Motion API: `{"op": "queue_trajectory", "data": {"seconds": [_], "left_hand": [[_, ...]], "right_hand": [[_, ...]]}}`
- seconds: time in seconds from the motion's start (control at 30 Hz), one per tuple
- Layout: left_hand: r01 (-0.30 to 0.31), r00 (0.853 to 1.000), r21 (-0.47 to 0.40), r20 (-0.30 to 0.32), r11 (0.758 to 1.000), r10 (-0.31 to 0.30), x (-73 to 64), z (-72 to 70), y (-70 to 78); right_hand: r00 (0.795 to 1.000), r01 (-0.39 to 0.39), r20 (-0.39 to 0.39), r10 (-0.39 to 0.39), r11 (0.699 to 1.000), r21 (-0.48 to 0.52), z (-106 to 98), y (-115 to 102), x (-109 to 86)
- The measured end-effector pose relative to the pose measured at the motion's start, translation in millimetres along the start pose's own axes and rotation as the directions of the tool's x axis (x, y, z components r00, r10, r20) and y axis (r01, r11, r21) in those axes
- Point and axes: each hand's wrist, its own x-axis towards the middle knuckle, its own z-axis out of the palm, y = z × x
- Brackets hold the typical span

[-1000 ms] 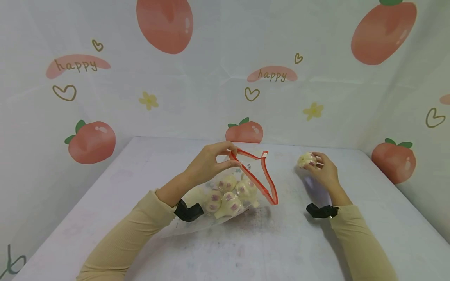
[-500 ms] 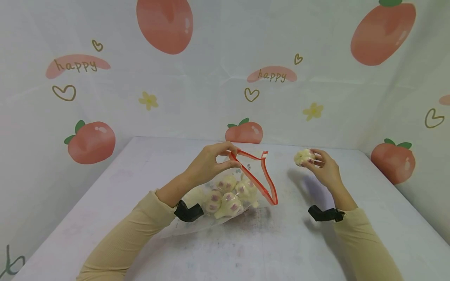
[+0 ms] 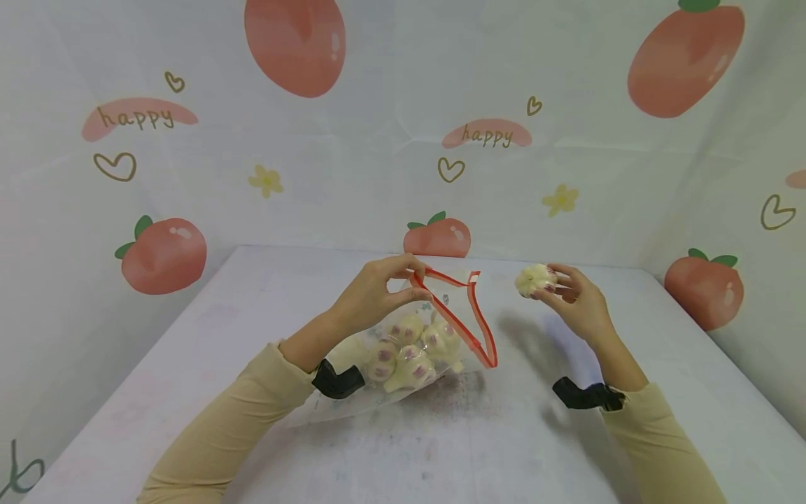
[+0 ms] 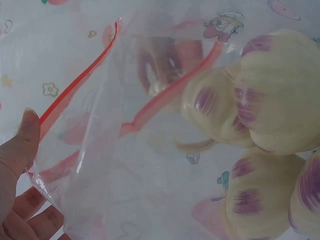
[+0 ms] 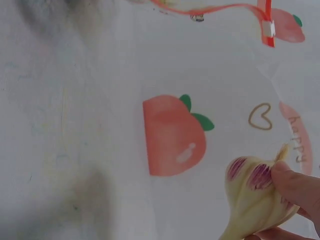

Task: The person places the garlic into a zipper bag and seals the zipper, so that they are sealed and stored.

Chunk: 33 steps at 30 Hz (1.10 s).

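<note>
My left hand (image 3: 384,288) pinches the rim of a clear zip bag (image 3: 378,399) between thumb and fingers. The bag's red-edged mouth gapes toward the right. Inside it lie several garlic bulbs (image 3: 412,364), white with purple streaks, seen large through the plastic in the left wrist view. To the right of the mouth, my right hand (image 3: 582,308) grips a single garlic bulb (image 5: 257,192) by thumb and fingertips, raised over the table with a shadow below it. The right wrist view shows the thumb pressed on its purple-marked side.
A white table (image 3: 441,448) stretches under both arms. Behind it hangs a white backdrop (image 3: 352,175) printed with fruit, hearts and flowers. A white zip slider (image 3: 474,277) sits at the far corner of the bag's red edge.
My right hand has risen and tilted, bringing its garlic bulb left toward the bag's mouth. The left hand and the bag have stayed in place.
</note>
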Motion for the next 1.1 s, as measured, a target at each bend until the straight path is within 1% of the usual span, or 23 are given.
{"op": "queue_trajectory", "data": {"seconds": [0.17,0.4,0.83,1.1], "left_hand": [[-0.005,1.0,0.002,-0.003,1.0,0.005,0.0,0.3,-0.2],[0.001,1.0,0.006,-0.004,1.0,-0.001,-0.4,0.2,0.7],[-0.001,1.0,0.008,-0.009,1.0,0.001,0.0,-0.6,1.2],[0.002,1.0,0.01,-0.01,1.0,-0.002,-0.9,-0.6,1.7]], "right_hand": [[0.999,0.045,-0.008,-0.045,0.999,0.014,0,-9,-3.6],[0.996,0.089,-0.013,-0.089,0.996,-0.012,-1,-18,-7.9],[0.994,0.111,-0.003,-0.111,0.993,-0.033,-5,-32,-14.8],[0.989,0.149,0.01,-0.149,0.989,0.015,-3,-41,-20.6]]}}
